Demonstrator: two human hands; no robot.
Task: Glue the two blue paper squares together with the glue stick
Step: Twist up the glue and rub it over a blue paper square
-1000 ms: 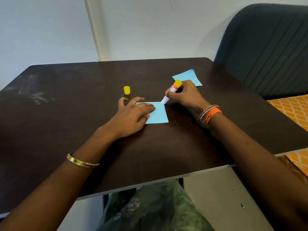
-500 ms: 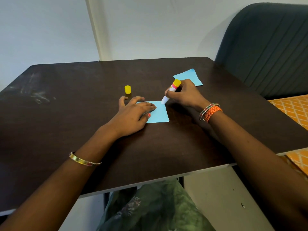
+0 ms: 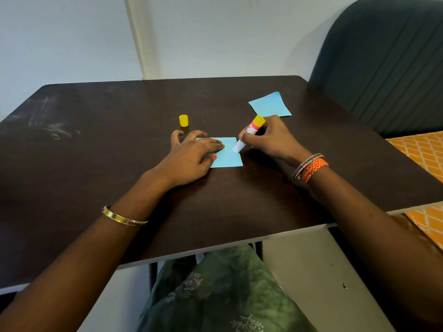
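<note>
One blue paper square [image 3: 227, 155] lies flat near the middle of the dark table [image 3: 96, 164]. My left hand [image 3: 189, 158] rests flat on its left part, fingers spread, pinning it down. My right hand [image 3: 271, 140] grips the glue stick [image 3: 249, 135], tilted, with its white tip touching the square's right edge and its yellow end pointing up. The second blue paper square [image 3: 269, 104] lies farther back on the right, beyond my right hand. The yellow glue cap [image 3: 183, 120] stands upright behind my left hand.
A dark upholstered chair back [image 3: 388, 61] stands at the table's right. An orange patterned fabric [image 3: 424, 152] lies to the right, past the table edge. A green garment [image 3: 215, 295] covers my lap below the near table edge.
The glue stick's tip has slid a little down the square's right edge, toward me. My left hand stays pressed on the paper.
</note>
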